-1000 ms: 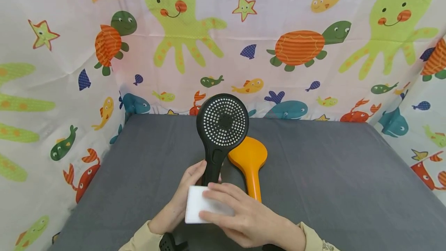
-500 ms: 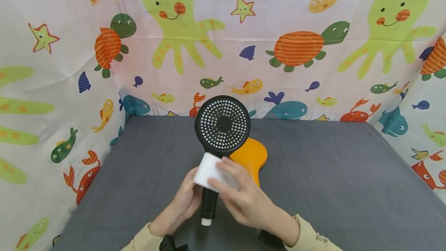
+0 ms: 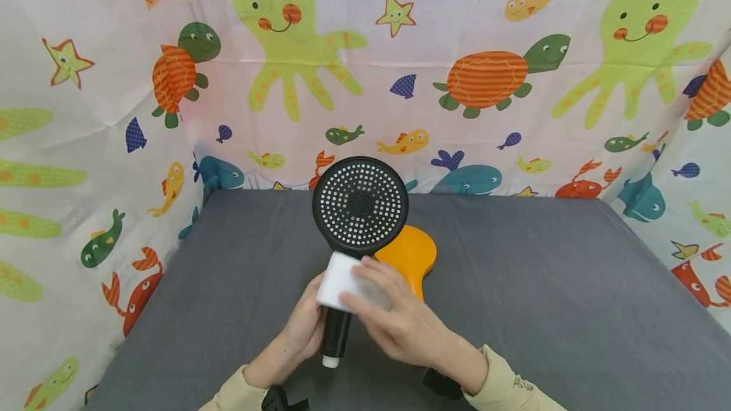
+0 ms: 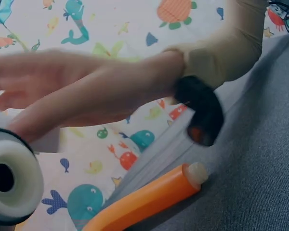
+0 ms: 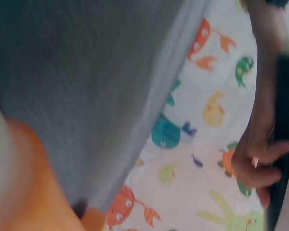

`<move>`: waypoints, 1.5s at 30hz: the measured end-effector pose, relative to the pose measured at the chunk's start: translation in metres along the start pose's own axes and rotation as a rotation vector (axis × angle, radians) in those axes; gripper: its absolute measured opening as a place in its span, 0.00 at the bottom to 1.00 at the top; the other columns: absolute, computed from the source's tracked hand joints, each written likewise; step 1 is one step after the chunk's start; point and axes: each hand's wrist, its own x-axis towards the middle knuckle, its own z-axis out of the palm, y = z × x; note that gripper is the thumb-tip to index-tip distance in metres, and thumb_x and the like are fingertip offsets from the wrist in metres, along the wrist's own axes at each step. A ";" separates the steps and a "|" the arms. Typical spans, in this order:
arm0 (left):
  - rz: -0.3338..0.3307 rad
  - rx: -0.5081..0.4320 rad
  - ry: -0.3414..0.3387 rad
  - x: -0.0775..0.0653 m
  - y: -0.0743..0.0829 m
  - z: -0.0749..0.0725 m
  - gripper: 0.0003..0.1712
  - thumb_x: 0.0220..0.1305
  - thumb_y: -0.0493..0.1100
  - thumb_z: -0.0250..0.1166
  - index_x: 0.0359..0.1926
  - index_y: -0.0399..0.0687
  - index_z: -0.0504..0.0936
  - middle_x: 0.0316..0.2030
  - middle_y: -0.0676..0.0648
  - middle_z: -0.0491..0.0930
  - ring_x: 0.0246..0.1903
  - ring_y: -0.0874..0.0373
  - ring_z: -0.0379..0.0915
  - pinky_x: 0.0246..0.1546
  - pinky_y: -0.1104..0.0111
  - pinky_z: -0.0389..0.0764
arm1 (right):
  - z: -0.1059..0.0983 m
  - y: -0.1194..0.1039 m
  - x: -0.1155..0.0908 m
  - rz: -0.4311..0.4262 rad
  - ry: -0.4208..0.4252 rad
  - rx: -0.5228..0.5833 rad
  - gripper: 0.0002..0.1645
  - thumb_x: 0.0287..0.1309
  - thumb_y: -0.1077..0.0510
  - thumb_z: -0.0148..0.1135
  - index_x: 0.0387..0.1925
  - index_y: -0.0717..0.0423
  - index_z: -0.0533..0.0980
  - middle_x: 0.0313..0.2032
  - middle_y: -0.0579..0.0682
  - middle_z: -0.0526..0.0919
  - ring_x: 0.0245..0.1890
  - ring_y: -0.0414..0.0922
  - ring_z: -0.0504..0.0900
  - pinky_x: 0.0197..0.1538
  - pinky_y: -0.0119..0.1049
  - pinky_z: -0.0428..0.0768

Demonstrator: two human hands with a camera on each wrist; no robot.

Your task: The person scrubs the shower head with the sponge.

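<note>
In the head view my left hand (image 3: 302,322) grips a black shower head (image 3: 361,205) by its handle, the round nozzle face with pale dots towards me. The handle's lower end, with a white tip (image 3: 330,361), points down. My right hand (image 3: 400,319) pinches a white sponge block (image 3: 342,281) and holds it across the front of the upper handle, just under the nozzle disc. In the right wrist view, fingers of the left hand (image 5: 260,166) curl round the dark handle. The left wrist view shows the handle's white hollow end (image 4: 26,175) close up.
An orange shower head (image 3: 414,255) lies on the grey cloth-covered table (image 3: 542,284) behind the hands, partly hidden by the black one. Its handle end (image 4: 183,180) shows in the left wrist view. A curtain (image 3: 422,37) printed with sea animals hangs round the back and sides.
My right hand has moved the sponge up the handle from its lower part to just below the nozzle disc, uncovering the white tip. The black shower head has shifted slightly left.
</note>
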 end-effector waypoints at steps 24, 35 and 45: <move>0.115 -0.102 -0.136 0.004 -0.001 0.001 0.16 0.72 0.35 0.44 0.52 0.44 0.76 0.43 0.48 0.79 0.39 0.61 0.77 0.40 0.71 0.79 | 0.001 0.005 0.000 -0.003 0.180 -0.068 0.14 0.64 0.62 0.48 0.49 0.56 0.73 0.54 0.67 0.62 0.56 0.62 0.63 0.60 0.46 0.67; 0.032 -0.122 -0.139 0.004 -0.002 0.002 0.17 0.73 0.35 0.42 0.50 0.43 0.78 0.43 0.49 0.79 0.42 0.61 0.75 0.46 0.70 0.75 | -0.004 0.005 0.003 0.143 0.169 0.054 0.19 0.65 0.59 0.49 0.56 0.56 0.69 0.58 0.67 0.58 0.60 0.62 0.59 0.59 0.43 0.67; 0.084 -0.085 -0.151 0.005 -0.001 -0.001 0.18 0.74 0.38 0.39 0.49 0.44 0.77 0.42 0.49 0.78 0.39 0.61 0.77 0.42 0.70 0.78 | -0.008 -0.017 -0.009 -0.173 -0.132 0.144 0.20 0.59 0.60 0.53 0.54 0.54 0.71 0.58 0.65 0.63 0.60 0.59 0.61 0.61 0.47 0.65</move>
